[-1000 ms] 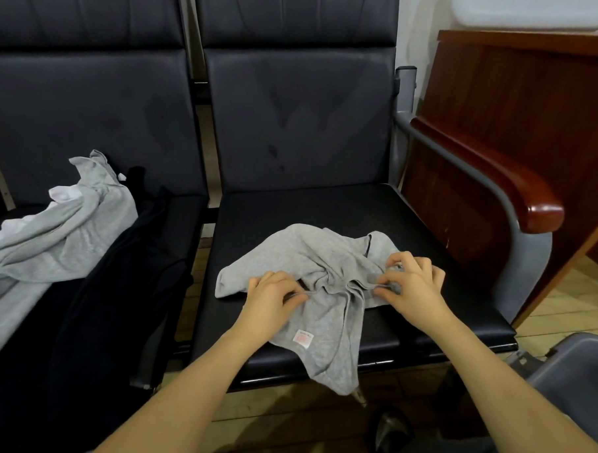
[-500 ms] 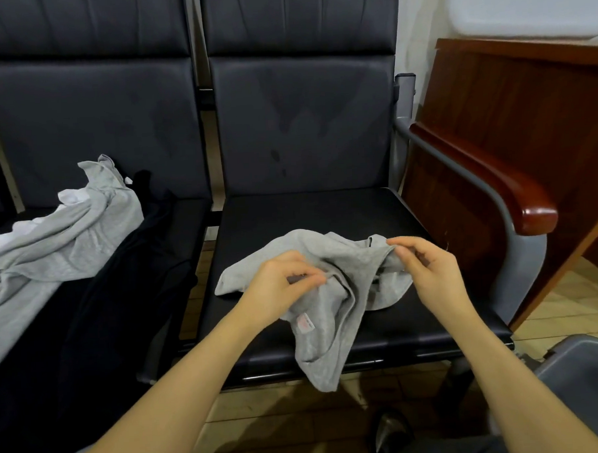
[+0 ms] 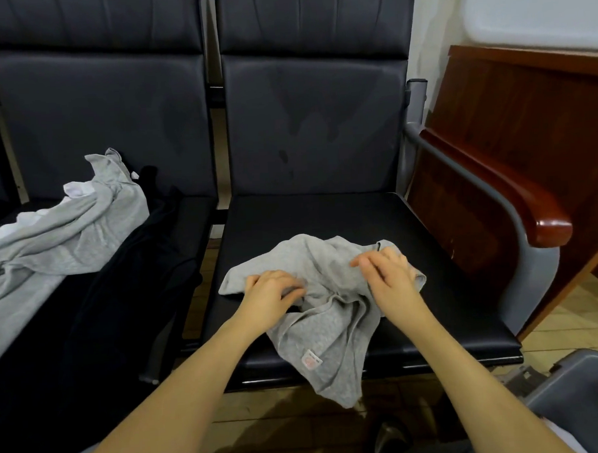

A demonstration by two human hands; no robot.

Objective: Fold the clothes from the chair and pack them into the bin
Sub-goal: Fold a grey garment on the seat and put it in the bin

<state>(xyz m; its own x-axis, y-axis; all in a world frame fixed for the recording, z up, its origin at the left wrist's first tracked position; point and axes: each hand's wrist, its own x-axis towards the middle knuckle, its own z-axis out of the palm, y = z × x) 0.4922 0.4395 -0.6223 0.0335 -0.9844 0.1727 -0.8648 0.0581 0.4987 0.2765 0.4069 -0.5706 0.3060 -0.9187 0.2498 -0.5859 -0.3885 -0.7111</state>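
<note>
Single head-worn wide-angle view, angled forward and down from close above black chair seat (image 3: 342, 224) at frame centre. Forearms enter from bottom edge. Second seat (image 3: 194, 210) at left, grey bin (image 3: 578, 385) lower right corner.

Matt grey knit garment (image 3: 330, 341) on smooth black leatherette seat (image 3: 429, 255), glossy wood armrest (image 3: 515, 199)

— Any readable text?

— None. Only a small white tag with pink print (image 3: 311, 359), sewn on the grey garment (image 3: 326, 328), near the front edge of the chair seat (image 3: 429, 255).

— Letters or numbers on it?

— Too small and blurred to make out; just a round pink mark with a faint line beside it.

— Anything on the seat backs, armrest or bin?

— No print, brand or sign legible anywhere else.
</note>
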